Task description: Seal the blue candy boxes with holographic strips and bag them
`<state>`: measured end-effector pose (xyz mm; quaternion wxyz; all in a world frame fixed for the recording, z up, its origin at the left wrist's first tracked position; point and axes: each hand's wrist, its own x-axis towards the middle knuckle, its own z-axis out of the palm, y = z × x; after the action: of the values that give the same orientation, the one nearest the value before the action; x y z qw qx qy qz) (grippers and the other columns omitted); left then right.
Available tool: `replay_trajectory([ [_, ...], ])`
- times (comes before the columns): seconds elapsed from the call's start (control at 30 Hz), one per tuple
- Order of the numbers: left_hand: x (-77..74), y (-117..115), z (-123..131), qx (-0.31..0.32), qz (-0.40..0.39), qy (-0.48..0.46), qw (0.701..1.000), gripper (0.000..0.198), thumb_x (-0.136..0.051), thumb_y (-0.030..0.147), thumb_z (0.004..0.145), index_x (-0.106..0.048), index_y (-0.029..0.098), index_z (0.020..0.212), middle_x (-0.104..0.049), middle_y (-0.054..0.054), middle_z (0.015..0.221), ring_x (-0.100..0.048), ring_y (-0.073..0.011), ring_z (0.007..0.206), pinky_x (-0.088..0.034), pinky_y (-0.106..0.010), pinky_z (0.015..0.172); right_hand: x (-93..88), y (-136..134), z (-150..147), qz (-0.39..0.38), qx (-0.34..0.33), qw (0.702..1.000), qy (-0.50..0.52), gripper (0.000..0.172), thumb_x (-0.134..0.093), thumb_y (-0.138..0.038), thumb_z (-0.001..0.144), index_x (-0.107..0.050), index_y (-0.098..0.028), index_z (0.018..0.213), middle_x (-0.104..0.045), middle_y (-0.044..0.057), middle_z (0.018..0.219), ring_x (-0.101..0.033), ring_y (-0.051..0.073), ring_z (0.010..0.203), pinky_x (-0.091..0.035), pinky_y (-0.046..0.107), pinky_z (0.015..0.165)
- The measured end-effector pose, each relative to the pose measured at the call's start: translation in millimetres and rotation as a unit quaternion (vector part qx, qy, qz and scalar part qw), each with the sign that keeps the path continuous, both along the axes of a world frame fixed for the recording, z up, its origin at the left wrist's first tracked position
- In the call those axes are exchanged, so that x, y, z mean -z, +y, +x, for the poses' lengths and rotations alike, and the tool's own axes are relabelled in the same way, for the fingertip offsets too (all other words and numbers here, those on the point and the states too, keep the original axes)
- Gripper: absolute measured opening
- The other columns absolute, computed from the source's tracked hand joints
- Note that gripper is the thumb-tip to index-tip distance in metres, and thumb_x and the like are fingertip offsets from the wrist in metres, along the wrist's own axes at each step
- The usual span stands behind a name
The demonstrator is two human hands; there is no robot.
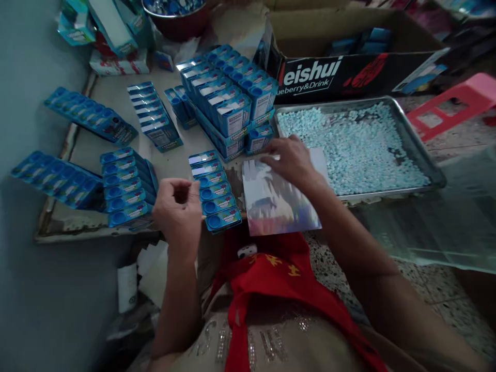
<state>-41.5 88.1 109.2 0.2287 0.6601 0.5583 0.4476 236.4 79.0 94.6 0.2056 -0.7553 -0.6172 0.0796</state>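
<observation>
My left hand is closed, thumb against the curled fingers, just left of a row of small blue candy boxes. What it pinches, if anything, I cannot make out. Silvery strips lie on the two farthest boxes of that row; the nearer ones show round blue caps. Over the upper part of a shiny, rainbow-tinted sheet, my right hand has its thumb and fingers pressed together. Anything between those fingertips is too small to tell. The sheet lies at the table's front edge.
Blue boxes fill a display stack behind; more rows stand left. A metal tray of pale blue candies is on the right, below a black carton. A red bowl and a pink plastic piece are farther off.
</observation>
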Motion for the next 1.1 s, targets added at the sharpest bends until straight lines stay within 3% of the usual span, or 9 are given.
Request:
replay_trajectory([
  [0.13, -15.0, -34.7, 65.1, 0.178, 0.059, 0.015, 0.982, 0.007, -0.070, 0.032, 0.098, -0.067, 0.026, 0.096, -0.072, -0.005, 0.096, -0.068, -0.0242, 0.092, -0.055, -0.040, 0.088, 22.8, 7.6, 58.9, -0.123, -0.028, 0.989, -0.083, 0.029, -0.079, -0.027, 0.080, -0.081, -0.019, 0.108, -0.080, 0.017, 0.109, -0.059, 0.043, 0.119, -0.037, 0.055, 0.100],
  [0.23, 13.6, -32.2, 111.9, 0.209, 0.036, 0.021, 0.977, 0.027, -0.073, 0.022, 0.094, -0.066, 0.025, 0.120, -0.072, -0.011, 0.126, -0.065, -0.0300, 0.124, -0.051, -0.047, 0.110, 31.4, 11.2, 76.5, -0.122, -0.079, 0.988, -0.053, 0.030, -0.073, -0.022, 0.084, -0.083, -0.021, 0.112, -0.080, 0.013, 0.109, -0.064, 0.037, 0.116, -0.036, 0.053, 0.104],
  [0.33, 48.1, -15.5, 141.9, 0.132, -0.004, -0.023, 0.991, 0.053, -0.078, 0.022, 0.089, -0.059, 0.023, 0.139, -0.062, -0.017, 0.149, -0.054, -0.0334, 0.145, -0.041, -0.053, 0.124, 23.1, 2.3, 93.3, -0.070, -0.104, 0.992, 0.014, 0.024, -0.068, -0.024, 0.088, -0.084, -0.024, 0.107, -0.080, 0.006, 0.096, -0.071, 0.029, 0.101, -0.037, 0.052, 0.109],
  [0.43, 66.2, 3.7, 160.6, 0.091, -0.110, -0.131, 0.981, 0.056, -0.086, 0.031, 0.085, -0.063, 0.021, 0.135, -0.069, -0.016, 0.139, -0.064, -0.0309, 0.132, -0.051, -0.046, 0.113, 6.6, -9.9, 113.3, -0.027, -0.129, 0.989, 0.072, 0.017, -0.069, -0.023, 0.087, -0.083, -0.026, 0.096, -0.077, 0.001, 0.083, -0.070, 0.023, 0.084, -0.038, 0.050, 0.111],
  [0.53, 68.7, 16.0, 178.5, 0.137, -0.262, -0.252, 0.921, 0.031, -0.085, 0.039, 0.086, -0.073, 0.019, 0.107, -0.078, -0.008, 0.106, -0.073, -0.0228, 0.095, -0.060, -0.034, 0.086, -8.6, -16.5, 123.4, -0.010, -0.122, 0.990, 0.066, 0.015, -0.071, -0.020, 0.088, -0.082, -0.025, 0.095, -0.077, 0.004, 0.089, -0.069, 0.024, 0.089, -0.035, 0.051, 0.112],
  [0.63, 68.7, 16.6, 197.2, 0.138, -0.305, -0.335, 0.881, 0.026, -0.081, 0.044, 0.090, -0.073, 0.019, 0.088, -0.074, -0.002, 0.085, -0.067, -0.0157, 0.073, -0.055, -0.027, 0.070, -16.4, -19.2, 112.7, 0.021, -0.075, 0.997, -0.003, 0.014, -0.073, -0.023, 0.091, -0.083, -0.022, 0.101, -0.078, 0.012, 0.108, -0.065, 0.032, 0.113, -0.026, 0.057, 0.117],
  [0.77, 74.2, 9.5, 213.4, 0.146, -0.272, -0.343, 0.887, 0.032, -0.078, 0.048, 0.092, -0.069, 0.020, 0.078, -0.068, 0.002, 0.075, -0.061, -0.0124, 0.066, -0.049, -0.024, 0.064, -9.9, -26.9, 75.1, 0.065, -0.055, 0.994, -0.070, 0.029, -0.058, -0.026, 0.102, -0.079, -0.025, 0.123, -0.078, 0.012, 0.122, -0.059, 0.035, 0.127, -0.024, 0.058, 0.122],
  [0.9, 77.2, 4.9, 217.4, 0.122, -0.274, -0.341, 0.891, 0.032, -0.075, 0.047, 0.095, -0.069, 0.020, 0.078, -0.068, 0.001, 0.076, -0.062, -0.0137, 0.072, -0.051, -0.025, 0.068, 12.6, -39.1, 43.9, 0.054, -0.051, 0.991, -0.110, 0.046, -0.043, -0.019, 0.105, -0.070, -0.023, 0.141, -0.075, 0.014, 0.138, -0.061, 0.035, 0.132, -0.026, 0.061, 0.126],
  [1.1, 73.3, -0.3, 216.1, 0.088, -0.259, -0.401, 0.874, 0.024, -0.072, 0.037, 0.096, -0.069, 0.020, 0.079, -0.069, 0.001, 0.078, -0.062, -0.0138, 0.077, -0.054, -0.026, 0.078, 50.3, -56.2, 27.9, 0.061, -0.059, 0.986, -0.141, 0.061, -0.037, -0.020, 0.105, -0.047, -0.018, 0.166, -0.049, 0.017, 0.169, -0.040, 0.035, 0.159, -0.015, 0.067, 0.133],
])
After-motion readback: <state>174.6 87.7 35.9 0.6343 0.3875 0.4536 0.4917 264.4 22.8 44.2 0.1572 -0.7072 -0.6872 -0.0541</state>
